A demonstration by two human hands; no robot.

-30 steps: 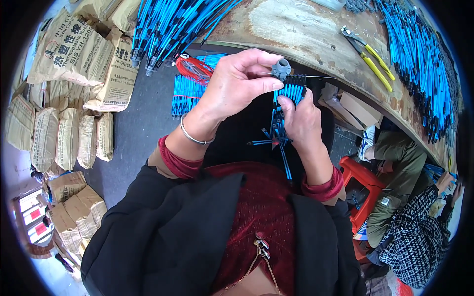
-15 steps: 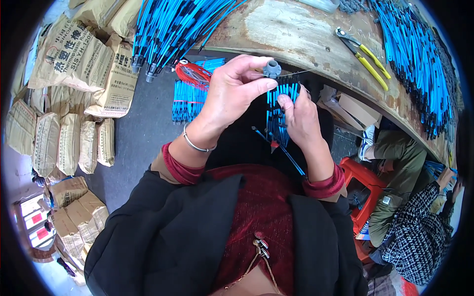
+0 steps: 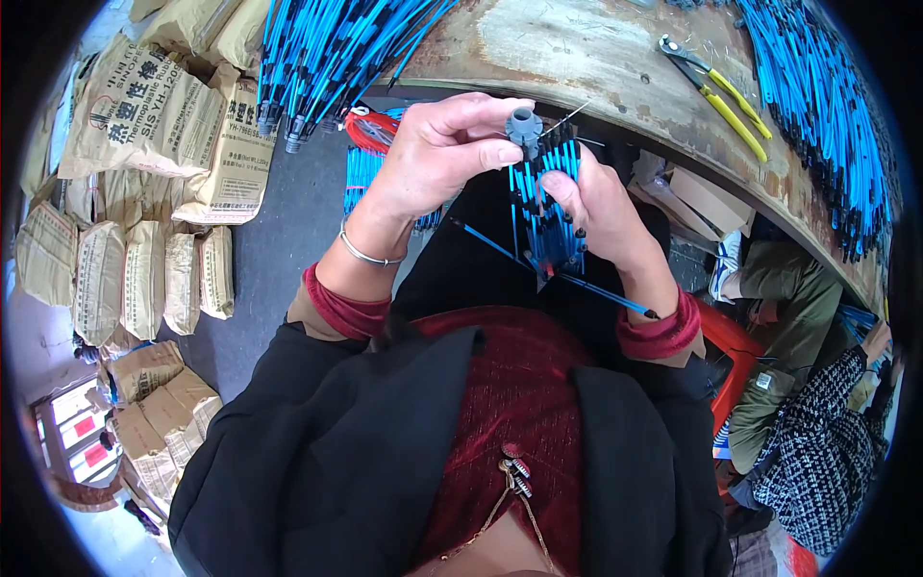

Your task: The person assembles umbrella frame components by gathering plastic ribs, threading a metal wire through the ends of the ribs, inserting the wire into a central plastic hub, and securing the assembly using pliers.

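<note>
Grey plastic hub (image 3: 524, 125) is pinched by the left hand (image 3: 437, 159); blue ribs (image 3: 548, 207) are gripped by the right hand (image 3: 601, 212). Several ribs seem fitted; one loose rib (image 3: 577, 284) remains.

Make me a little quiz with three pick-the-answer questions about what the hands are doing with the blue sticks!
1. Where do the yellow-handled pliers lie?
A. on the wooden table
B. on the floor
C. in the person's lap

2. What colour is the small round hub at the top of the rod bundle?
A. red
B. grey
C. yellow

3. What is the left hand doing?
A. resting flat on the table
B. holding the pliers
C. pinching the hub with its fingertips

Answers: 1 A, the pliers rest on the wooden table, away from both hands. 2 B, the hub is grey above the blue rods. 3 C, thumb and fingers close on the hub while the right hand holds the bundle.
</note>
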